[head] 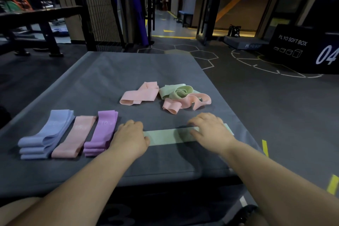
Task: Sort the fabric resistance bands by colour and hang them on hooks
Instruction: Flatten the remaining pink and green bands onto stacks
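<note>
a grey padded platform (pixel 165 64) filled the middle of the view, with the dark gym floor around it and a black plyo soft box (pixel 302 49) standing well apart at the far right

the left hand (pixel 130 137) lay palm-down over the left end of a flat green band (pixel 168 136), fingers bent at the knuckles; whether its grip pinched the fabric or only pressed it could not be told

the right hand (pixel 211 130) rested on the band's right part, its grip spread, fingers lying straight across the fabric and pointing left

the green band stretched flat between the two hands near the platform's front edge

to the left of the left hand three sorted lots lay side by side: a stack of blue-lilac bands (pixel 45 134) furthest left, a folded pink band (pixel 73 137) in the middle, and a stack of purple bands (pixel 100 134) just beside the left wrist

further back lay a loose pink band (pixel 139 95), folded over itself

just right of it sat a tangle: crumpled green bands (pixel 176 91) with a twisted pink band (pixel 187 103) touching them at the front
</note>
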Demonstrator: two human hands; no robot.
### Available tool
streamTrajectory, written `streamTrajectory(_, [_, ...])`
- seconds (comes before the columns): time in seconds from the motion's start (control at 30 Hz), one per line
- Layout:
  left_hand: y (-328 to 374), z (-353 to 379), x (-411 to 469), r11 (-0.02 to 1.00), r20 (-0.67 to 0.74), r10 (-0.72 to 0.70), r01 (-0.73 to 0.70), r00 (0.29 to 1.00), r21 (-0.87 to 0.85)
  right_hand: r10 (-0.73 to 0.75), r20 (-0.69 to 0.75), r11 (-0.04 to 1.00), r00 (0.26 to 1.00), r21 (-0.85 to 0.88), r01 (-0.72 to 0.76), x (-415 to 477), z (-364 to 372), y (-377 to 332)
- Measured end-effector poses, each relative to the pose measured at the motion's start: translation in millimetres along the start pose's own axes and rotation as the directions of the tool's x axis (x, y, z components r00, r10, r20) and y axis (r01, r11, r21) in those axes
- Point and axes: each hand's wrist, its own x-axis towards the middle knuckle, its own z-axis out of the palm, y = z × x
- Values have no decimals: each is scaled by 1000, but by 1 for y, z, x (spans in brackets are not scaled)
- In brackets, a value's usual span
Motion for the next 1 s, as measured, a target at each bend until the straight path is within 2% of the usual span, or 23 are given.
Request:
streamTrajectory(0.2, [1,-2,-1,990,-35,-5,0,999,-138,-177,17,963,984,209,170,6,12,-46])
streamTrajectory(0.37, [-5,0,7,913,-17,-75,62,997,-402,-153,32,934,988,331,134,7,19,-70])
streamTrajectory(0.43, [-7,2,13,777,44,-120,121,992,-618,-115,59,927,992,366,85,9,17,-72])
streamTrajectory(0.5, [-7,3,15,537,94,-152,161,984,-828,-68,86,904,994,427,24,11,14,-73])
streamTrajectory(0.57, [-4,0,14,355,146,-145,189,979,-916,-8,108,855,994,516,-49,13,10,-76])
streamTrajectory(0.6, [-3,-1,13,326,164,-119,194,979,-925,24,118,827,993,555,-86,13,8,-77])
streamTrajectory(0.7, [-1,-3,8,363,194,6,179,981,-914,105,121,783,987,602,-157,17,6,-82])
streamTrajectory(0.83, [-4,-1,7,409,166,62,126,984,-904,216,57,814,975,541,-212,26,7,-89])
streamTrajectory(0.93, [-13,0,9,600,123,73,55,990,-798,283,94,740,955,612,-280,32,4,-94])
streamTrajectory(1.0, [-18,1,7,666,130,91,37,987,-745,311,138,632,940,709,-313,35,0,-99])
